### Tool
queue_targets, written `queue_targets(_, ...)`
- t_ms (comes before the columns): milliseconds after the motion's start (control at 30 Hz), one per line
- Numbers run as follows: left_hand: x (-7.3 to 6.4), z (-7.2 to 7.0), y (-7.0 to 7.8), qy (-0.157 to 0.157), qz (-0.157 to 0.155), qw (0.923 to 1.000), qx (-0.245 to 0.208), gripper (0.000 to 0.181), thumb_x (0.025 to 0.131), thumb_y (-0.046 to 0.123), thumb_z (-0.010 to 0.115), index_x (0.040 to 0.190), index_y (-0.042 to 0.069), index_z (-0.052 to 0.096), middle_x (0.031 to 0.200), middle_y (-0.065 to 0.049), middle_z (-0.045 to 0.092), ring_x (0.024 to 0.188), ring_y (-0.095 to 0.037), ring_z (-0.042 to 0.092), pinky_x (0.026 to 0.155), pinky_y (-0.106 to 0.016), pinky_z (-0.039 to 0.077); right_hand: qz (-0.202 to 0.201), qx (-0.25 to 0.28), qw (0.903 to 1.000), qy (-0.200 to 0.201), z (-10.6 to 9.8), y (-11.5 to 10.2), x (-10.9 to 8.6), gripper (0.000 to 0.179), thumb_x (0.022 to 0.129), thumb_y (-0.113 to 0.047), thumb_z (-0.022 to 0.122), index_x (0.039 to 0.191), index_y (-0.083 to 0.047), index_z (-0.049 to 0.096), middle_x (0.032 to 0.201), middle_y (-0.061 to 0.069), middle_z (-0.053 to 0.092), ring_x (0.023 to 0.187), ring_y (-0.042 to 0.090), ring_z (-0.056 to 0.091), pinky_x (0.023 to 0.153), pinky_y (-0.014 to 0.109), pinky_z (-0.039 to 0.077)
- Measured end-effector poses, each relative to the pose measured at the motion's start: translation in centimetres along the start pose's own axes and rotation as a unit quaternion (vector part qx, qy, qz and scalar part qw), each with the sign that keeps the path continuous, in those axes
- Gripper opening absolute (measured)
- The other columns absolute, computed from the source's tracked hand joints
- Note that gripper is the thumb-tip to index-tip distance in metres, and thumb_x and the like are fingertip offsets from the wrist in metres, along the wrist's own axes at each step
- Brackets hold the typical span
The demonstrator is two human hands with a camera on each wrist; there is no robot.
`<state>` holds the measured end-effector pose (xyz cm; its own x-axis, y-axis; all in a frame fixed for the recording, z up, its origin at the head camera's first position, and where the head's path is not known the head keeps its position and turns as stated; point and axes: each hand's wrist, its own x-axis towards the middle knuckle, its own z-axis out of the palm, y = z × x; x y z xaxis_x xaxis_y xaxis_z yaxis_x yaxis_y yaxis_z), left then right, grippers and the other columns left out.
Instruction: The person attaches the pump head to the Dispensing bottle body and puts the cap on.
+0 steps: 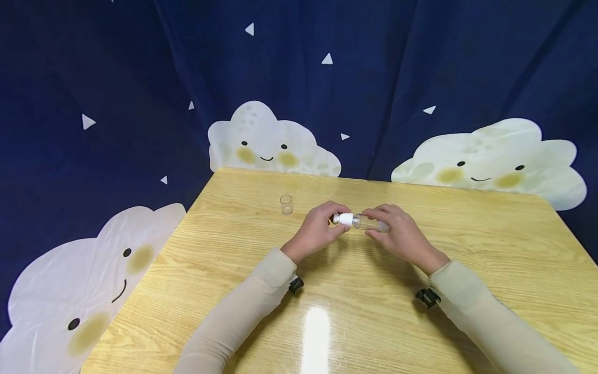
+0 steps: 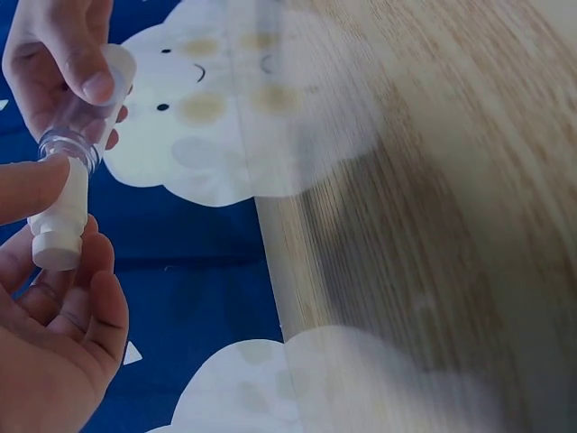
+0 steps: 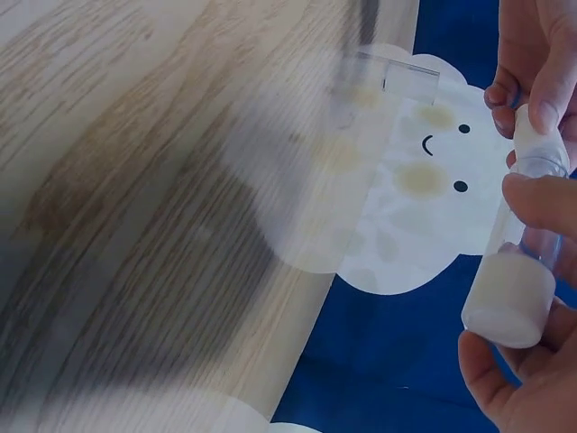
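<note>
Leftmost, a clear, cylindrical, plastic-looking cap point(image 1: 286, 206) stands on the pale wooden table point(image 1: 210, 254). Beside it, the left hand point(image 1: 317, 227), fingers curled, pinches a white, stepped plastic top point(image 1: 346, 218). It meets, end to end, the clear cylindrical bottle with a white base point(image 1: 366, 223), gripped in the right hand's point(image 1: 401, 234) bent fingers above the wood. I'd align both and twist gently, without squeezing.
</note>
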<state>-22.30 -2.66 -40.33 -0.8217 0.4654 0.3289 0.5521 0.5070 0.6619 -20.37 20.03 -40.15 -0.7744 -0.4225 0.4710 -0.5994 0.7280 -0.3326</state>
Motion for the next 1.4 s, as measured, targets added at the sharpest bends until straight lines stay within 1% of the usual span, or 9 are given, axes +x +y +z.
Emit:
queue_targets(433, -0.29, 0.04, -0.45, -0.010, -0.002, 0.9999, 0.003, 0.027, 0.091, 0.018, 0.073, 0.117, 0.011, 0.070, 0.102, -0.003, 0.067, 0.080, -0.015, 0.055, 0.066, -0.018, 0.042, -0.028, -0.028, 0.9992, -0.001, 0.33, -0.63, 0.11, 0.041, 0.079, -0.011, 0.083, 0.117, -0.005, 0.071, 0.107, 0.014, 0.072, 0.096, 0.029, 0.063, 0.082, 0.045, 0.054)
queue_targets(633, -0.41, 0.11, -0.55, -0.009, -0.008, 0.9999, -0.011, 0.031, 0.092, 0.017, 0.071, 0.122, 0.009, 0.067, 0.105, -0.005, 0.066, 0.083, -0.024, 0.059, 0.067, -0.019, 0.042, -0.022, -0.017, 0.9996, 0.001, 0.54, -0.58, 0.15, 0.040, 0.079, -0.011, 0.083, 0.117, -0.005, 0.071, 0.106, 0.013, 0.072, 0.096, 0.028, 0.063, 0.080, 0.045, 0.054)
queue_targets(700, -0.49, 0.17, -0.59, -0.009, -0.018, 0.9995, -0.024, 0.037, 0.092, 0.016, 0.071, 0.127, 0.008, 0.064, 0.111, -0.007, 0.066, 0.083, -0.024, 0.058, 0.067, -0.019, 0.042, -0.019, -0.009, 0.9998, -0.001, 0.69, -0.49, 0.14, 0.040, 0.079, -0.012, 0.083, 0.117, -0.005, 0.071, 0.105, 0.012, 0.072, 0.096, 0.028, 0.064, 0.081, 0.046, 0.054)
queue_targets(833, -0.60, 0.25, -0.64, -0.009, -0.035, 0.9982, -0.048, 0.045, 0.092, 0.014, 0.070, 0.135, 0.006, 0.058, 0.122, -0.009, 0.066, 0.081, -0.017, 0.053, 0.066, -0.019, 0.042, -0.010, 0.002, 0.9999, -0.005, 0.89, -0.39, 0.11, 0.039, 0.080, -0.012, 0.082, 0.117, -0.005, 0.071, 0.102, 0.011, 0.072, 0.095, 0.028, 0.064, 0.081, 0.046, 0.055)
queue_targets(967, -0.59, 0.38, -0.69, -0.013, -0.044, 0.9965, -0.070, 0.046, 0.093, 0.013, 0.070, 0.136, 0.007, 0.056, 0.123, -0.009, 0.065, 0.078, -0.013, 0.050, 0.065, -0.018, 0.042, -0.003, 0.006, 1.0000, -0.007, 0.99, -0.28, 0.02, 0.039, 0.081, -0.013, 0.081, 0.118, -0.006, 0.070, 0.102, 0.010, 0.073, 0.094, 0.027, 0.064, 0.079, 0.045, 0.055)
queue_targets(1100, -0.55, 0.50, -0.55, -0.020, -0.054, 0.9940, -0.092, 0.050, 0.092, 0.012, 0.070, 0.138, 0.006, 0.053, 0.124, -0.010, 0.064, 0.081, -0.013, 0.052, 0.067, -0.017, 0.045, 0.001, 0.008, 0.9999, -0.006, 0.96, -0.18, -0.08, 0.039, 0.081, -0.013, 0.081, 0.118, -0.006, 0.070, 0.103, 0.010, 0.073, 0.094, 0.027, 0.063, 0.078, 0.045, 0.054)
queue_targets(1200, -0.52, 0.56, -0.41, -0.024, -0.075, 0.9903, -0.115, 0.054, 0.094, 0.020, 0.069, 0.142, 0.007, 0.049, 0.129, -0.009, 0.062, 0.086, -0.013, 0.056, 0.071, -0.019, 0.049, 0.003, 0.009, 0.9999, -0.006, 0.91, -0.12, -0.09, 0.039, 0.081, -0.013, 0.082, 0.118, -0.006, 0.070, 0.105, 0.011, 0.073, 0.094, 0.027, 0.064, 0.079, 0.045, 0.054)
queue_targets(1300, -0.53, 0.58, -0.30, -0.010, -0.111, 0.9854, -0.129, 0.053, 0.097, 0.035, 0.063, 0.143, 0.011, 0.049, 0.128, -0.006, 0.061, 0.088, -0.012, 0.058, 0.072, -0.022, 0.051, 0.006, 0.012, 0.9999, -0.006, 0.85, -0.08, -0.09, 0.040, 0.081, -0.013, 0.082, 0.118, -0.005, 0.070, 0.105, 0.012, 0.073, 0.095, 0.027, 0.064, 0.080, 0.045, 0.054)
queue_targets(1400, -0.52, 0.59, -0.24, 0.009, -0.133, 0.9835, -0.123, 0.042, 0.100, 0.042, 0.057, 0.130, 0.013, 0.060, 0.111, -0.004, 0.066, 0.081, -0.012, 0.058, 0.066, -0.024, 0.050, 0.009, 0.014, 0.9999, -0.005, 0.77, -0.06, -0.09, 0.040, 0.080, -0.013, 0.082, 0.118, -0.006, 0.071, 0.106, 0.012, 0.073, 0.096, 0.028, 0.064, 0.081, 0.045, 0.054)
